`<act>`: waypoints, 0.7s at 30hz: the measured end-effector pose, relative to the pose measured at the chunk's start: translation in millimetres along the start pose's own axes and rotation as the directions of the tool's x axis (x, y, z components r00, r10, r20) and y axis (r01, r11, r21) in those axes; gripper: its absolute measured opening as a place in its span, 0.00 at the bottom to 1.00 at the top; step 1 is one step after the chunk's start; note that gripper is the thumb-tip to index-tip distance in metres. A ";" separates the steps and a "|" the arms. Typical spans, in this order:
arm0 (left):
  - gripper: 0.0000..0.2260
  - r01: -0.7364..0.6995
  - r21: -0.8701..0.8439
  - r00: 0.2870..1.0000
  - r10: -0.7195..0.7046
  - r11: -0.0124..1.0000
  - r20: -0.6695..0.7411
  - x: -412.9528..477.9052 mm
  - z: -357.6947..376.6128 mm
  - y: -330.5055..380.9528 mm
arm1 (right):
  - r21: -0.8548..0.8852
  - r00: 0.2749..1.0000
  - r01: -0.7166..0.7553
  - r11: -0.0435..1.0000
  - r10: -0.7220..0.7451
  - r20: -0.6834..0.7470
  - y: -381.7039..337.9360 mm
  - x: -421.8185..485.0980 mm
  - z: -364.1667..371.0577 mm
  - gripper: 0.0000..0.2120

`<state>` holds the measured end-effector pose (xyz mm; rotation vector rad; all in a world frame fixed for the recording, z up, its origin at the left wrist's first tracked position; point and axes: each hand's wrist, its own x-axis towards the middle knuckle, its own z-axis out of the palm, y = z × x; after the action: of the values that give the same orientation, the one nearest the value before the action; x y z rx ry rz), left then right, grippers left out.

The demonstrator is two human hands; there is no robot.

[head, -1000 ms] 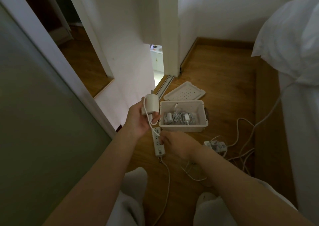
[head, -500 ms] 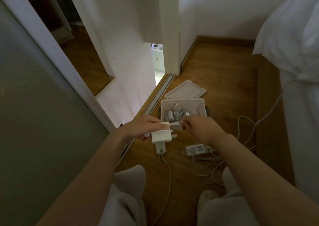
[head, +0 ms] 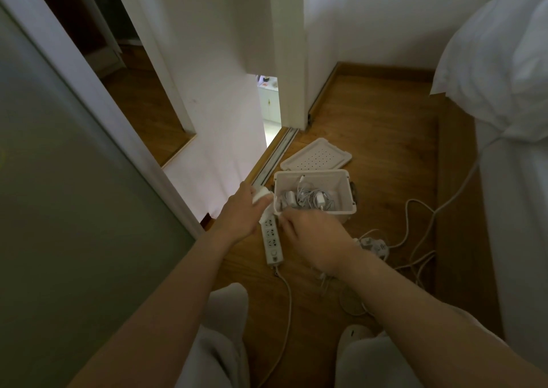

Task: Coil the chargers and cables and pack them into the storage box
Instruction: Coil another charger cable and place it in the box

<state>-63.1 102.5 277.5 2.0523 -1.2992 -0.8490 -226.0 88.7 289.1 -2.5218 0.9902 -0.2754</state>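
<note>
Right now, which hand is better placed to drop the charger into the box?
Left, probably. The left hand already grips the white charger beside the storage box rim; the right hand seems busy with its cable.

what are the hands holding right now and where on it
The left hand is wrapped around the body of a white charger brick. The right hand appears to pinch its thin cable near the brick, though the fingers hide the exact spot.

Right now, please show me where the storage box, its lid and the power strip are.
storage box [head: 314, 211]: head view, front wall near the rim.
lid [head: 316, 157]: head view, middle of the perforated top.
power strip [head: 272, 240]: head view, socket face.
</note>
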 end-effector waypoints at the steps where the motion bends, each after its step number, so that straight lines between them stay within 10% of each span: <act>1: 0.11 0.014 -0.029 1.000 -0.015 0.999 -0.022 0.1 1.1 0.3 | 0.003 1.000 0.017 1.000 -0.017 0.021 -3.0 -0.9 6.1 0.11; 8: 0.16 0.215 -0.372 0.963 -0.259 0.903 -0.073 4.5 7.6 16.3 | 0.075 0.982 0.116 0.990 -0.126 0.142 -11.0 -3.1 33.9 0.09; 14: 0.12 0.236 -0.903 0.971 -0.046 0.360 0.235 -11.2 -1.2 28.1 | 0.070 0.971 0.039 0.997 -0.055 0.234 16.8 11.4 37.2 0.10; 21: 0.14 0.176 -0.811 0.957 0.097 0.558 0.274 -13.4 -3.2 30.1 | 0.094 0.967 -0.042 0.995 0.017 0.256 45.9 13.8 14.8 0.11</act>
<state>-82.1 103.9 304.7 1.1951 -0.7090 -1.4842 -238.9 53.5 255.9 -2.3766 0.8879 0.0100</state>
